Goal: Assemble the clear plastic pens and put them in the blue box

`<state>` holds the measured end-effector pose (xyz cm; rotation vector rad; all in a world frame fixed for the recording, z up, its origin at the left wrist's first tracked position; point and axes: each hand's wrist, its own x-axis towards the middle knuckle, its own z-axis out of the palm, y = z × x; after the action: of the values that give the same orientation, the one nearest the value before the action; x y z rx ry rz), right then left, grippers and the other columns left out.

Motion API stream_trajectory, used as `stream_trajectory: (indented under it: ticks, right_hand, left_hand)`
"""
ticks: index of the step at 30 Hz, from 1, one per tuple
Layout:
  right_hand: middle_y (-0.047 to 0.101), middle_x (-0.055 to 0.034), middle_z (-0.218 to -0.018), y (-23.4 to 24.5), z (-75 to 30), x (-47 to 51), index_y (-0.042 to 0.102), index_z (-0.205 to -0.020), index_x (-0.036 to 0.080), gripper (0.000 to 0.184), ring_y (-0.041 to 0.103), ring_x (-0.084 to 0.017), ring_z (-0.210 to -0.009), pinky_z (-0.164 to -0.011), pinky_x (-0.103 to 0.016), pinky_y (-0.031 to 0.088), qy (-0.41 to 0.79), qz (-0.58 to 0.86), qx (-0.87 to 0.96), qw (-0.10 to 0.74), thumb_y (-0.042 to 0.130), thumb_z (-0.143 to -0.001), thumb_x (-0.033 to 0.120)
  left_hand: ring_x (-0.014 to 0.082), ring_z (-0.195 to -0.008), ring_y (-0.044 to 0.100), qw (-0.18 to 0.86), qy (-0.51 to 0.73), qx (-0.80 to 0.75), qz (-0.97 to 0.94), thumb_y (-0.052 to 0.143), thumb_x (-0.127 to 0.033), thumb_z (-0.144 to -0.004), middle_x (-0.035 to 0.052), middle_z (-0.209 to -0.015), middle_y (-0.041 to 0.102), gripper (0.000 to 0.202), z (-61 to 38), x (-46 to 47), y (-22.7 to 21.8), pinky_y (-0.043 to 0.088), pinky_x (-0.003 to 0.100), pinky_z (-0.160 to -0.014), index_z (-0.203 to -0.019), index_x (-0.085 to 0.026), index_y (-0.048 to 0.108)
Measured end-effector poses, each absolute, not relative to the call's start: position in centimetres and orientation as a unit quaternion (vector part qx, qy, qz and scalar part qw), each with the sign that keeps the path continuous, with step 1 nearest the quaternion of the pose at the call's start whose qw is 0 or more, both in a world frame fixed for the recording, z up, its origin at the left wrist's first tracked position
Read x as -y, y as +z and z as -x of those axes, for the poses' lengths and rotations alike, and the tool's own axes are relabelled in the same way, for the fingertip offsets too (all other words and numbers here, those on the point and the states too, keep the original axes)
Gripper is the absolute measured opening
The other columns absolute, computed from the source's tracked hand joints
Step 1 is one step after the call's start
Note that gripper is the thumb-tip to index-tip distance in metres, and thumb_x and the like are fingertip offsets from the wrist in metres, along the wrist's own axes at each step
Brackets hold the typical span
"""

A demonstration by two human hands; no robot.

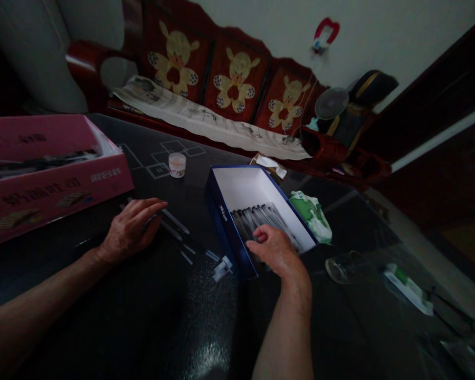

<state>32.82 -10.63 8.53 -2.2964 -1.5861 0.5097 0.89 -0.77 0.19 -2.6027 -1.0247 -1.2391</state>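
Observation:
My left hand rests low over the dark table, fingers stretched to the right above several thin clear pen-like sticks. Whether its fingertips touch them is hard to see. My right hand is over the near part of a blue box with a white inside. Its thumb and forefinger are curled with a gap between them, and nothing shows in that gap. Inside the box lies a row of clear sticks with dark ends, looking like pens, partly hidden by this hand. Small whitish pieces lie beside the box.
A pink carton stands at the left, with dark items inside. A small round tub sits behind my left hand. Right of the blue box are a green-and-white packet, a glass mug and a white-green item. A wooden sofa stands behind.

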Motion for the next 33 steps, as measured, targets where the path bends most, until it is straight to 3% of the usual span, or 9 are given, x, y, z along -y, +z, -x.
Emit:
stream_trajectory:
  ticks: [6,10,21,26,33]
  right_hand:
    - [0.057,-0.0036,-0.086,8.6,-32.4,10.8,0.065,-0.08,0.021,0.012,0.056,-0.017,-0.078,-0.07,-0.029,0.04,0.097,0.766,0.635,0.032,0.07,-0.071,0.025]
    - [0.057,-0.0034,-0.088,8.3,-33.9,11.0,0.064,-0.083,0.02,0.011,0.058,-0.016,-0.082,-0.071,-0.028,0.04,0.094,0.752,0.652,0.023,0.067,-0.073,0.018]
    - [0.056,-0.0027,-0.087,7.9,-34.5,10.1,0.063,-0.083,0.02,0.012,0.057,-0.016,-0.08,-0.071,-0.028,0.041,0.067,0.749,0.659,0.016,0.07,-0.073,0.02]
    - [0.053,-0.0026,-0.088,8.5,-34.8,11.2,0.064,-0.083,0.02,0.008,0.055,-0.015,-0.08,-0.07,-0.027,0.04,0.057,0.68,0.73,0.03,0.065,-0.076,0.015]
    - [0.056,-0.0018,-0.082,9.6,-35.1,11.7,0.07,-0.08,0.022,0.017,0.057,-0.015,-0.079,-0.07,-0.026,0.039,0.082,0.605,0.788,-0.075,0.058,-0.077,0.01]
  left_hand:
    - [0.0246,-0.095,0.058,0.041,-0.41,0.324,0.852,0.049,-0.015,-0.089,0.0119,-0.112,0.06,0.038,-0.9,0.7,0.2,0.05,0.041,-0.081,-0.127,-0.021,0.048]
    - [0.0239,-0.096,0.058,0.039,-0.413,0.321,0.851,0.049,-0.015,-0.09,0.0119,-0.112,0.06,0.033,-0.9,0.7,0.2,0.05,0.039,-0.082,-0.123,-0.019,0.051]
    - [0.0228,-0.097,0.059,0.02,-0.411,0.332,0.849,0.048,-0.017,-0.089,0.0113,-0.111,0.062,0.031,-1.0,0.7,0.4,0.05,0.037,-0.083,-0.12,-0.017,0.055]
    - [0.0221,-0.095,0.059,0.013,-0.412,0.329,0.85,0.047,-0.018,-0.089,0.011,-0.11,0.062,0.03,-1.0,0.7,0.4,0.05,0.036,-0.082,-0.118,-0.017,0.057]
    - [0.0222,-0.094,0.059,0.012,-0.403,0.33,0.853,0.046,-0.019,-0.09,0.0115,-0.11,0.062,0.028,-0.9,0.6,0.2,0.051,0.038,-0.081,-0.116,-0.016,0.058]
